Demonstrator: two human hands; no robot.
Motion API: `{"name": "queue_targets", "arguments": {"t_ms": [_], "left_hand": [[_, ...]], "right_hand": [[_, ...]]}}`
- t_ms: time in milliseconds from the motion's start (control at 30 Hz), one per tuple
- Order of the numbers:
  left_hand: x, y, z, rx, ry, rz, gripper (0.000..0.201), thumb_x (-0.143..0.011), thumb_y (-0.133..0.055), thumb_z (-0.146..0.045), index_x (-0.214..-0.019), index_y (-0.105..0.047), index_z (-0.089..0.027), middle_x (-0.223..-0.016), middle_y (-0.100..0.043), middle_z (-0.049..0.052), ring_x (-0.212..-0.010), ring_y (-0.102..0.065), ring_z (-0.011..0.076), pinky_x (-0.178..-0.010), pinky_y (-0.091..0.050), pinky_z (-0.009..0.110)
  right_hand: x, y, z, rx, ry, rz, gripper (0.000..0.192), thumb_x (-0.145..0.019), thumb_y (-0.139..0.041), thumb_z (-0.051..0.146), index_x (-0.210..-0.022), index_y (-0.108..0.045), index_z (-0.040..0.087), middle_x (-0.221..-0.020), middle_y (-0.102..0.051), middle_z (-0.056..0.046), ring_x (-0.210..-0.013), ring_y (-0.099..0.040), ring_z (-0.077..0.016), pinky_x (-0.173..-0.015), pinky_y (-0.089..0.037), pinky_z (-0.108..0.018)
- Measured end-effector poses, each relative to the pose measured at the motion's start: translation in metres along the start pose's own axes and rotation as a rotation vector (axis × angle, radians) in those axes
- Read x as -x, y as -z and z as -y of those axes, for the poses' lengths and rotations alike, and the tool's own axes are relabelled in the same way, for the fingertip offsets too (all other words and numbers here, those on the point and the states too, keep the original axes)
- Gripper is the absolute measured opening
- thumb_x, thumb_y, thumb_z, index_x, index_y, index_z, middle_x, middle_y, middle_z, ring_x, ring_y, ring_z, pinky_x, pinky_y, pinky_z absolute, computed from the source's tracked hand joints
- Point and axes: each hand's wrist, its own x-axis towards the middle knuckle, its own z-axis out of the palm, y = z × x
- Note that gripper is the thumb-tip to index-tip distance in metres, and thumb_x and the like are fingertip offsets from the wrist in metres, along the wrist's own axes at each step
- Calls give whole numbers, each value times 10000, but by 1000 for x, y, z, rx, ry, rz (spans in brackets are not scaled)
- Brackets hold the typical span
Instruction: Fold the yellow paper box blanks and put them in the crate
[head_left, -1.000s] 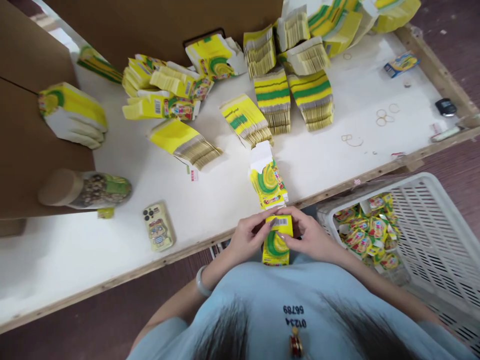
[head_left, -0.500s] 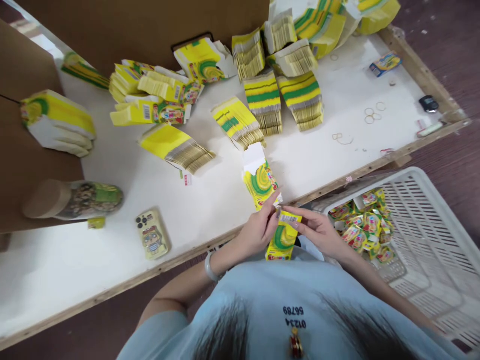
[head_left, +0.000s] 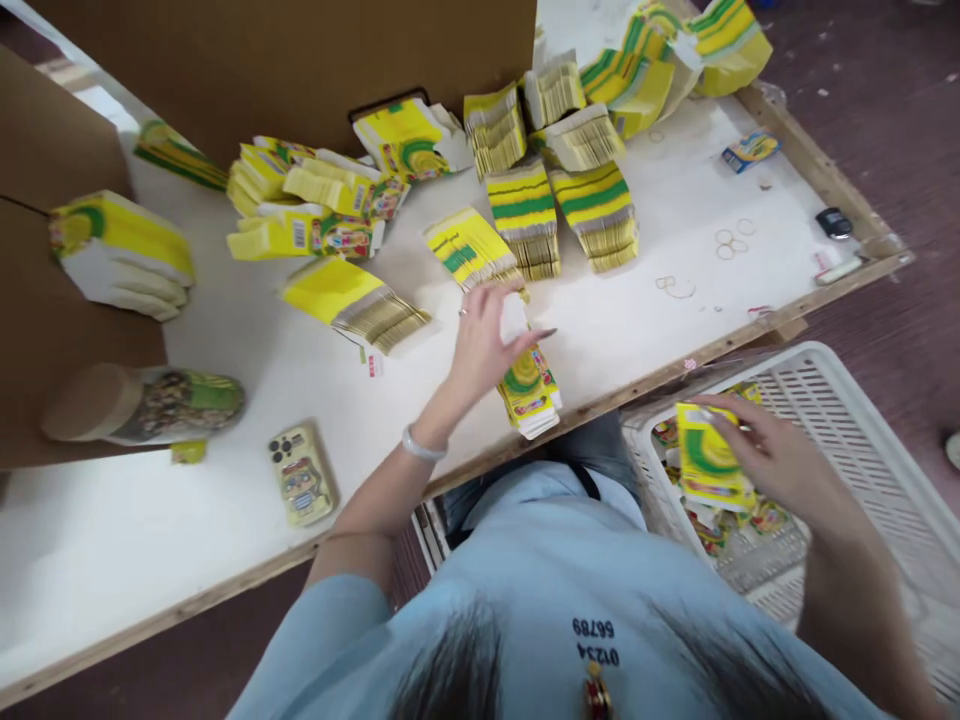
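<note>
My right hand (head_left: 780, 465) pinches a small yellow and green carton (head_left: 709, 455) over the white plastic basket (head_left: 862, 430). Under that carton, several similar cartons (head_left: 769, 517) lie in a heap inside the basket. My left hand (head_left: 484, 340) is over the table with thumb and fingers spread. Beneath and beside it lies a small stack of yellow cartons (head_left: 529, 390) near the table's front edge, with white flaps showing. The left fingertips reach the far end of this stack, close to a fanned row of flat cartons (head_left: 469, 245).
More fanned rows of flat cartons (head_left: 525, 200) stand at the back of the white table (head_left: 390, 420). Made-up cartons (head_left: 285, 232) are piled at the left rear. A phone (head_left: 301, 475) and a jar (head_left: 180, 403) lie left. Rubber bands (head_left: 727, 243) and a blue box (head_left: 751, 152) lie right.
My right hand has carried the carton from in front of my body rightward to above the basket. My left hand has let go of it and moved forward over the stack, fingers spreading.
</note>
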Motion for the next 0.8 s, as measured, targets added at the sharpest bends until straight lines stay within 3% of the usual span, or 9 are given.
{"name": "queue_targets", "arguments": {"t_ms": [33,133,233,367,467,633,700,767,800], "left_hand": [[-13,2,18,-22,25,-12,679,-695,-906,-544,-1239,-644,-233,-1171,-638,120,-1186,-574,370,-1082,-452,587],[-38,4,57,-54,95,39,446,-707,-907,-485,-891,-676,-151,-826,-588,17,-902,-621,229,-922,-529,425],[-45,8,65,-74,38,87,361,-874,-784,-403,-681,-621,-146,-717,-560,-14,-819,-603,159,-913,-523,356],[-36,24,34,-119,-120,34,352,-1014,-588,-431,-850,-726,-152,-1011,-723,69,-1024,-646,201,-1020,-490,388],[-24,34,-9,-72,-90,-36,453,-1071,-442,-467,-928,-737,-154,-776,-687,27,-725,-630,141,-732,-511,272],[-1,43,-65,70,-45,-111,487,-1085,-400,-478,-853,-688,-161,-575,-531,-40,-491,-443,74,-521,-372,206],[10,42,-72,155,-54,-109,460,-1082,-392,-496,-957,-694,-172,-719,-643,7,-594,-560,94,-573,-442,208],[23,33,-72,240,-92,-44,496,-1032,-449,-594,-1274,-630,-200,-1142,-710,116,-966,-693,191,-785,-565,284],[30,26,-70,272,-115,14,619,-994,-484,-647,-1443,-514,-221,-1384,-616,168,-1215,-642,266,-947,-572,370]], "right_hand": [[1,11,-13,192,-7,-71,530,-978,-472,631,-1173,-767,236,-1104,-771,-174,-1104,-719,-397,-975,-564,-652],[0,21,-26,572,-42,-285,580,-961,-498,642,-1251,-730,196,-1305,-668,-296,-1351,-534,-543,-1072,-388,-804],[-17,0,-3,473,86,-353,547,-994,-514,557,-1394,-620,198,-1439,-604,-263,-1427,-486,-486,-1155,-357,-749],[-61,-52,58,106,330,-457,538,-1003,-559,464,-1475,-503,212,-1433,-624,-182,-1423,-526,-373,-1190,-398,-664],[-93,-90,106,-68,481,-527,572,-986,-597,456,-1493,-461,229,-1438,-613,-180,-1400,-546,-352,-1182,-433,-622],[-107,-116,148,-179,565,-516,443,-980,-609,504,-1327,-576,231,-1046,-733,-122,-927,-723,-273,-877,-617,-437],[-101,-112,150,-208,550,-516,376,-1000,-571,502,-1267,-604,240,-1008,-738,-112,-876,-727,-252,-829,-622,-390],[-93,-106,147,-250,512,-526,368,-1030,-491,501,-1271,-601,245,-1072,-742,-121,-964,-735,-259,-886,-619,-398],[-89,-104,145,-277,492,-536,385,-1046,-432,501,-1284,-595,246,-1121,-737,-128,-1046,-728,-273,-945,-607,-425]]}}
